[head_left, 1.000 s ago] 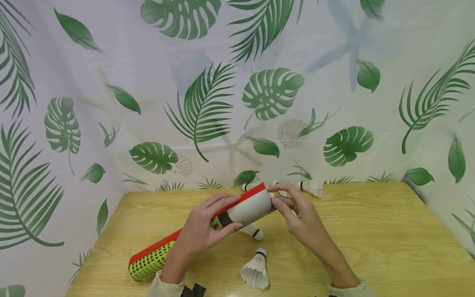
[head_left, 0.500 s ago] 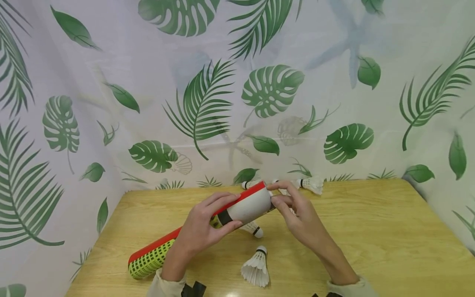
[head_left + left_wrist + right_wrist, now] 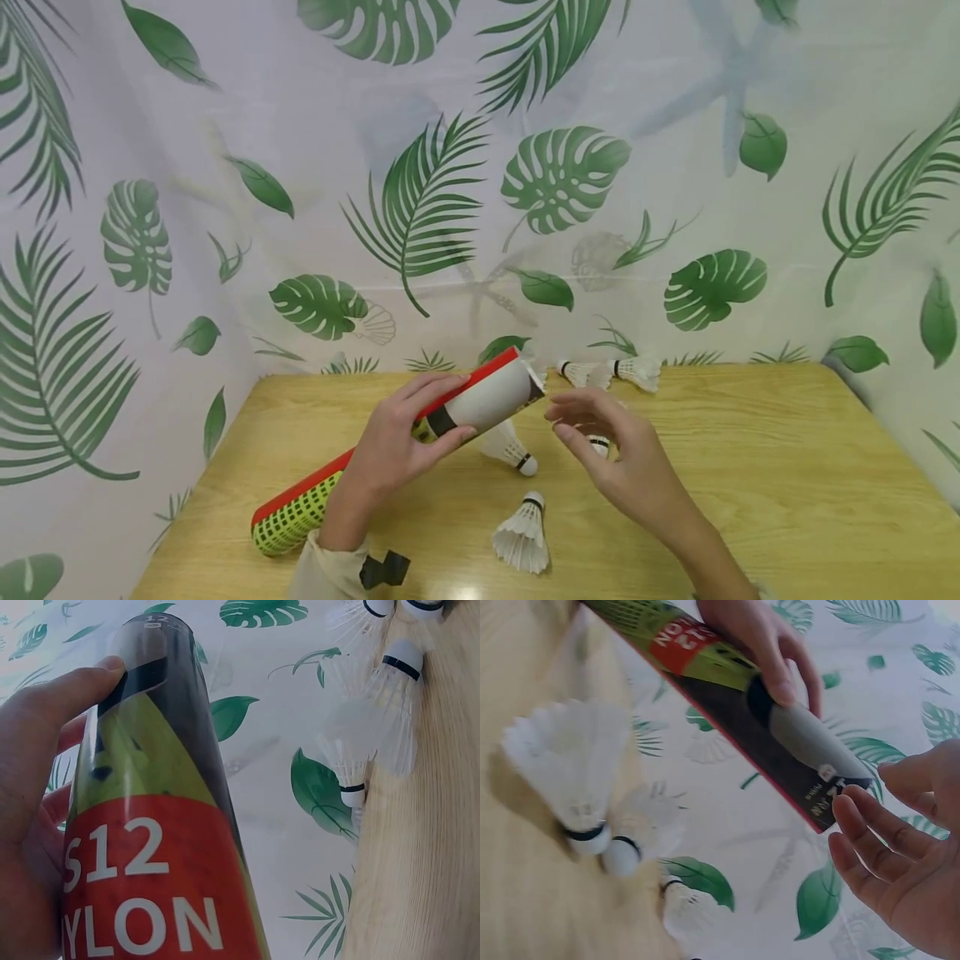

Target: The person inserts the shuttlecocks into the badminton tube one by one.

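My left hand [image 3: 392,446] grips a shuttlecock tube [image 3: 491,400], yellow-green with a red stripe and a pale grey upper end. It slants up to the right over the wooden table. White lettering on a red band faces the left wrist view, where the thumb [image 3: 56,694] presses near the tube's top. Just off the raised end is my right hand [image 3: 630,454], fingers loosely bent with nothing between them. In the right wrist view its fingertips are right at the tube's rim. A white shuttlecock [image 3: 510,448] lies partly under the tube, another [image 3: 522,535] nearer me.
Along the table's back edge lie more shuttlecocks, one with feathers to the right [image 3: 637,372] and one beside it [image 3: 583,372]. Another shuttlecock [image 3: 600,445] is mostly hidden behind my right hand. A leaf-patterned cloth [image 3: 465,200] rises behind the table [image 3: 750,467].
My right hand has come away from the tube's end, moving slightly right and down. The left hand and tube have shifted a little left in the head view.
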`<action>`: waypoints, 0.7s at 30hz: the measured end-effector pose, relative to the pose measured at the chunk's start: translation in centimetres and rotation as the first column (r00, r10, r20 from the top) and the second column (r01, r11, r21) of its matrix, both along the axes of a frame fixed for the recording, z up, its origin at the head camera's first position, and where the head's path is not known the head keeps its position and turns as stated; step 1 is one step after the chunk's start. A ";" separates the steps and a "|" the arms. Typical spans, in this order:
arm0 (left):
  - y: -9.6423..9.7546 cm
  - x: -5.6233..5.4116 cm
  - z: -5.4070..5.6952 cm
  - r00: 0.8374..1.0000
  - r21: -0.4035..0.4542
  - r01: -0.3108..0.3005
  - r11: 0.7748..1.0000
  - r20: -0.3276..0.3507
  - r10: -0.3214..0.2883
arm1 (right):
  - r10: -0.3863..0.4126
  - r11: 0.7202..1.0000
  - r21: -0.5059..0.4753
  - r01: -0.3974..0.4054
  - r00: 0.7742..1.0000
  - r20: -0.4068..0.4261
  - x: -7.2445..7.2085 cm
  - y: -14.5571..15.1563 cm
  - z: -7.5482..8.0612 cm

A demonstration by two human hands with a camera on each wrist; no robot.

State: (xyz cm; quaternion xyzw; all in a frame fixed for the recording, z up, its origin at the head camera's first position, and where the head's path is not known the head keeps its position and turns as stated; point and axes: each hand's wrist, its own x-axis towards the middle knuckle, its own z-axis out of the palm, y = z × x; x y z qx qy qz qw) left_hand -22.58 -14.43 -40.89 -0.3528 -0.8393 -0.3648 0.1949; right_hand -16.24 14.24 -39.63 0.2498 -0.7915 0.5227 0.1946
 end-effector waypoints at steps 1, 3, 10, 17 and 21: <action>-0.1 -0.1 0.0 1.000 0.001 -0.003 1.000 -0.005 0.003 | 0.009 1.000 0.018 -0.009 1.000 0.003 0.3 -0.1 -0.3; -0.4 -0.3 -0.1 1.000 0.003 -0.007 1.000 -0.009 0.007 | 0.033 0.998 0.048 -0.033 0.999 0.010 1.0 -0.4 -1.0; -1.8 -1.0 -0.4 0.997 -0.022 -0.075 0.997 -0.016 0.074 | 0.154 0.982 0.097 -0.161 0.986 0.069 3.4 -1.5 -3.0; -2.5 -1.3 -0.6 0.995 -0.015 -0.097 0.995 -0.004 0.097 | 0.251 0.932 0.214 -0.291 0.948 0.198 4.9 -2.6 -4.8; -2.5 -1.2 -0.6 0.996 -0.008 -0.086 0.996 0.005 0.086 | 0.249 0.891 0.279 -0.359 0.898 0.362 5.1 -2.7 -5.6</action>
